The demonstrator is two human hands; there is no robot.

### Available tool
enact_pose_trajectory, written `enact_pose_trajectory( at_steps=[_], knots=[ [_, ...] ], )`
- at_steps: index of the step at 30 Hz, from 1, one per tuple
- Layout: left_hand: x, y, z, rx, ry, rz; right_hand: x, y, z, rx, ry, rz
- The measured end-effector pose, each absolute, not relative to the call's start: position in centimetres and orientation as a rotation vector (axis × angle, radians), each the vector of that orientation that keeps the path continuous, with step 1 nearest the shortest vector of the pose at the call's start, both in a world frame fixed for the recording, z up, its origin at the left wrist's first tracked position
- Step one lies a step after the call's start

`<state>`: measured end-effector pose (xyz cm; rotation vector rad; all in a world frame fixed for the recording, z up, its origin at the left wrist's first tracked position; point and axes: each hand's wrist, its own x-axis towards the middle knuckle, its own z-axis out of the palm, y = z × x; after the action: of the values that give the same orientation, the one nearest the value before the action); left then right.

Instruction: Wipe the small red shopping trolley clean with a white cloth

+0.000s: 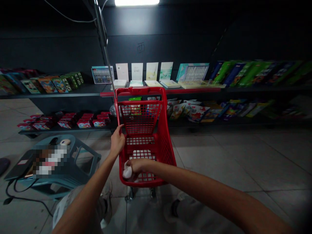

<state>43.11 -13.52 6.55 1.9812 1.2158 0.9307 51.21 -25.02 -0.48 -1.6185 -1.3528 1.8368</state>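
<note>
A small red shopping cart (170, 146) with lattice walls stands right in front of me. My left hand (118, 141) is closed around its left rim. Inside the basket, at the near left corner, my right hand (136, 165) is closed on a crumpled white wipe (127, 172), which looks like tissue or thin cloth. The wipe lies against the inner wall near the rim. My right fingers are partly hidden behind the wad.
A blue-grey plastic stool (83, 149) on the left carries a dark device and cables. Beyond the cart are dark shelves with upright books (152, 71), red boxes (70, 120), snack bags (195, 112) and green packs (243, 73). A metal pole (109, 65) rises behind the cart.
</note>
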Motion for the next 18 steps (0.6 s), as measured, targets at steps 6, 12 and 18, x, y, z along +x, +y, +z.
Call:
enact_pose_trajectory(
  at_steps=[6,12,18],
  knots=[
    [42.8,-12.8,6.6,1.991,1.209,0.898,51.6,-24.6,0.7,-1.565,-1.345,2.122],
    [42.8,-13.0,6.3,1.987,1.185,0.919,52.0,-20.8,-0.3,-1.95,-2.242,1.414],
    [43.0,-13.3,5.9,1.962,1.21,0.921,54.6,-15.6,-1.8,-2.165,-2.309,0.683]
  ],
)
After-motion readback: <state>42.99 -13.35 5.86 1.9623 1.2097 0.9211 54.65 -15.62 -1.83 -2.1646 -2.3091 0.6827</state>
